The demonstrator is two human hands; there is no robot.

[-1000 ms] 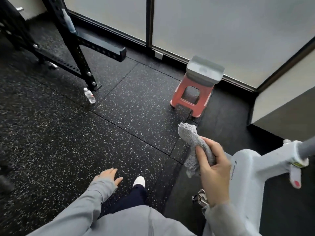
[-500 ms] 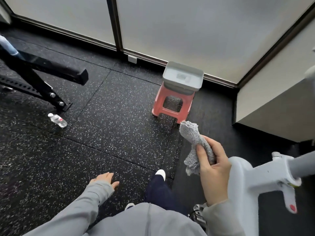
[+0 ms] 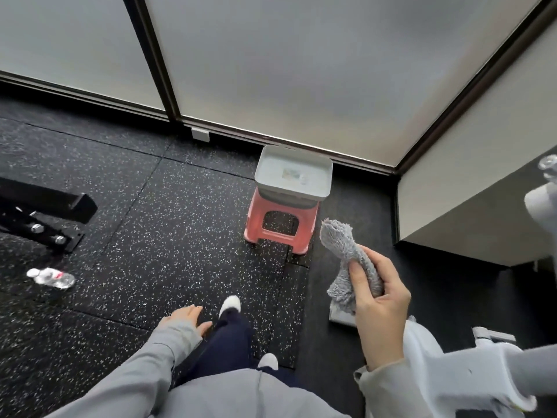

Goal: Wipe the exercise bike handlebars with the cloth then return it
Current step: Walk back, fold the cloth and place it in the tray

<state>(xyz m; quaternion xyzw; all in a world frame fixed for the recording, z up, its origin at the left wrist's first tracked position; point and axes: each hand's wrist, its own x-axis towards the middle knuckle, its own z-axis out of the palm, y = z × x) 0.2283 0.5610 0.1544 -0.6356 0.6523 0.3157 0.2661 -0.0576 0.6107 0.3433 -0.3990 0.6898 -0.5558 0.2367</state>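
My right hand (image 3: 376, 300) grips a fluffy grey cloth (image 3: 343, 251), held up in the air; one end sticks up above my fingers. The white exercise bike frame (image 3: 428, 360) fills the lower right, directly beside that hand. Part of a white handlebar (image 3: 539, 203) shows at the right edge. My left hand (image 3: 184, 319) hangs low beside my leg, fingers apart, holding nothing. A pale grey tray (image 3: 265, 173) rests on a pink plastic stool (image 3: 256, 227) ahead of me near the window.
Black speckled rubber floor tiles (image 3: 180, 236) cover the ground. A black rack base (image 3: 45, 212) lies at the left, with a clear water bottle (image 3: 51, 277) on the floor near it. Frosted windows (image 3: 301, 70) and a wall corner close off the far side.
The view has swung right and forward: the stool and tray sit closer and more central, and the rack has slid off to the left. My right hand still holds the cloth.
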